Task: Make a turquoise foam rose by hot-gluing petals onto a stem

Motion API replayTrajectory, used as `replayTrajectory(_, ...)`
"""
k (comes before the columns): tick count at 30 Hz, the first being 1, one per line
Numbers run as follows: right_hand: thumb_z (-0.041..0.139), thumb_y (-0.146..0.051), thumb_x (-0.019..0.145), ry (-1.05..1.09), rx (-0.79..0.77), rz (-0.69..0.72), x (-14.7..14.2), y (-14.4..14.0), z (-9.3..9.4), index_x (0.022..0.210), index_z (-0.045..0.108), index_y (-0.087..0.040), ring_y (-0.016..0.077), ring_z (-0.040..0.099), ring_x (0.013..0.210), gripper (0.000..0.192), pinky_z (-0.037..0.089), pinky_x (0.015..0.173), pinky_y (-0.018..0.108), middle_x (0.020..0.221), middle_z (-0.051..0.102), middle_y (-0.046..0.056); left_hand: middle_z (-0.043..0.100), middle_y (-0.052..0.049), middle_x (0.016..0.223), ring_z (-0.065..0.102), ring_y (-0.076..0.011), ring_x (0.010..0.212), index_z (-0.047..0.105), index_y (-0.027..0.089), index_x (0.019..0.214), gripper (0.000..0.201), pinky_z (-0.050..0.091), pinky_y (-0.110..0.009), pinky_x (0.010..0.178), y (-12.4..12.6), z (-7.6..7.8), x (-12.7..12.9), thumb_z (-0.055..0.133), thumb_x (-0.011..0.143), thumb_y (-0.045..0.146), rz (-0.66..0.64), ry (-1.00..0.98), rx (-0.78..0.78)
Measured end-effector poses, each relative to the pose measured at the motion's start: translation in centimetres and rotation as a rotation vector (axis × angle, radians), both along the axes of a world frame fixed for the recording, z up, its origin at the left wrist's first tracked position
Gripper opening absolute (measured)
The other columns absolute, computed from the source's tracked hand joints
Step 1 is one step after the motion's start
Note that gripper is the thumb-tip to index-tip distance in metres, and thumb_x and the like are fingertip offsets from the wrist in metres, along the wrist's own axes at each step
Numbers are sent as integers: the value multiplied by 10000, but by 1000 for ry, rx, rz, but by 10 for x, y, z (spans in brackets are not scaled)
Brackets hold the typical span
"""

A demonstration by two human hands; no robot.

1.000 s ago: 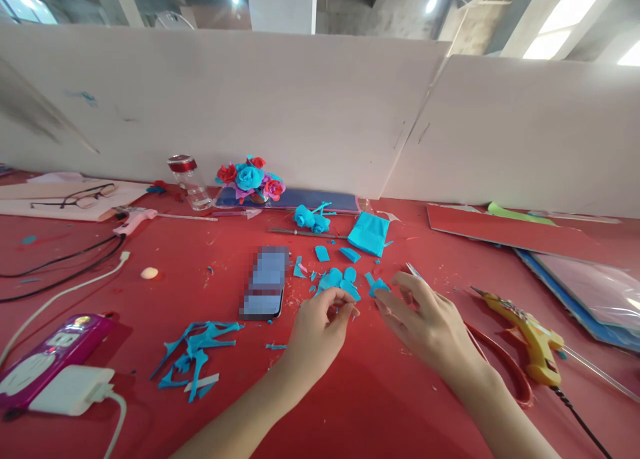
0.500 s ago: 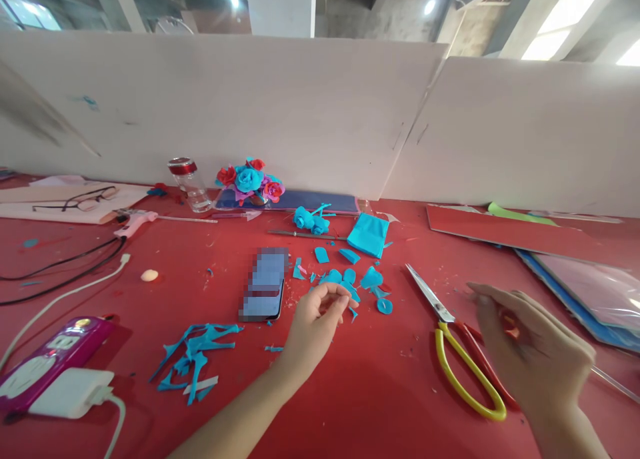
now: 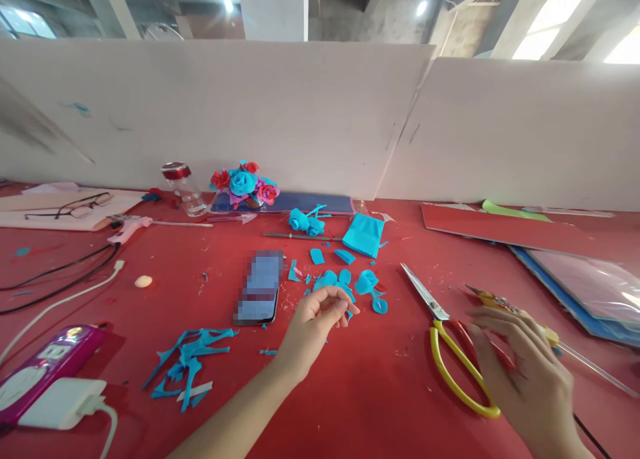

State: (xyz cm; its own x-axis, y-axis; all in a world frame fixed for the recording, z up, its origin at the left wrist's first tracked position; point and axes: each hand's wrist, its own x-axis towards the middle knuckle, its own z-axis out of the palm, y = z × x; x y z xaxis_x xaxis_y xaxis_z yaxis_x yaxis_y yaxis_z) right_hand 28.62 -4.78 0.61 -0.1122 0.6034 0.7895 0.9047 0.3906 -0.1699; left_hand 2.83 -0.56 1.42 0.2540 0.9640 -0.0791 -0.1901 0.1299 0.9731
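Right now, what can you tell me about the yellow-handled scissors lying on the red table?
The yellow-handled scissors lie flat on the red table, metal blades shut and pointing away toward the small blue paper petals. One big yellow loop shows clearly; a red part beside it is half hidden by the blurred right hand reaching over the handle end.

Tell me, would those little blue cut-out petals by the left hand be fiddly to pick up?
Probably. The blue petals look thin and lie nearly flat on the red table, so fingertips must pinch an edge. They seem very light, likely to slide or scatter if the left hand brushes them.
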Motion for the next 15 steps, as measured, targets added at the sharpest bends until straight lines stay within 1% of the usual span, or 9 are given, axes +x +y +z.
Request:
replayTrajectory(2, 489, -231, 857, 11, -117, 42, -13, 4, 2, 1063, 544, -200, 267, 564, 1053, 215, 451, 864, 419, 1084, 617, 103, 632, 3, 722, 470, -109, 616, 575, 189, 767, 131, 397, -237, 647, 0, 1, 1, 583, 806, 314, -31, -8, -1)
replayTrajectory(4, 455, -283, 881, 14, -274, 81, -29, 7, 6, 1283, 419, -210, 269, 466, 1204, 410, 428, 927, 422, 1291, 514, 119, 629, 4, 719, 461, -106, 609, 575, 186, 762, 127, 394, -236, 646, 0, 2, 1, 590, 798, 307, -51, -13, -10)
replayTrajectory(5, 449, -309, 886, 27, -362, 108, -36, 8, 8, 1347, 349, -221, 261, 453, 1219, 479, 438, 923, 408, 1326, 486, 115, 626, 4, 716, 458, -105, 607, 576, 184, 760, 126, 391, -234, 641, -1, 2, 2, 594, 794, 304, -53, -16, -17)
replayTrajectory(6, 447, -331, 890, 52, -461, 136, -44, 9, 10, 1374, 310, -234, 249, 483, 1187, 513, 462, 891, 387, 1310, 498, 107, 625, 4, 716, 456, -104, 605, 577, 183, 760, 125, 388, -232, 638, -1, 2, 2, 597, 791, 302, -53, -21, -25)
replayTrajectory(7, 449, -350, 891, 84, -561, 169, -51, 10, 13, 1371, 318, -245, 230, 545, 1100, 508, 492, 830, 355, 1236, 550, 93, 625, 3, 718, 454, -102, 603, 578, 181, 759, 124, 386, -230, 636, -1, 2, 2, 601, 788, 299, -50, -28, -32)
replayTrajectory(9, 440, -362, 902, 161, -740, 253, -61, 11, 18, 1274, 452, -256, 171, 612, 825, 387, 509, 678, 285, 963, 630, 38, 625, 2, 720, 451, -98, 600, 581, 179, 758, 121, 380, -226, 631, -1, 2, 2, 606, 786, 294, -43, -43, -45)
replayTrajectory(11, 421, -354, 916, 258, -808, 328, -66, 12, 22, 1059, 600, -252, 134, 557, 650, 251, 478, 597, 254, 757, 586, 2, 631, -1, 735, 444, -94, 595, 581, 179, 756, 125, 370, -220, 616, 0, 0, 1, 612, 789, 295, -39, -62, -58)
replayTrajectory(13, 443, -341, 910, 360, -738, 401, -67, 13, 25, 852, 646, -241, 146, 553, 726, 234, 469, 657, 263, 799, 578, 25, 629, -2, 738, 435, -89, 585, 581, 178, 754, 137, 357, -215, 593, 0, -2, 0, 621, 790, 305, -40, -83, -76)
replayTrajectory(15, 473, -336, 896, 531, -618, 512, -65, 14, 27, 752, 634, -240, 182, 546, 939, 236, 445, 828, 308, 994, 584, 51, 623, 1, 734, 424, -82, 570, 585, 176, 755, 149, 342, -210, 570, 1, -4, 0, 632, 787, 313, -41, -99, -98)
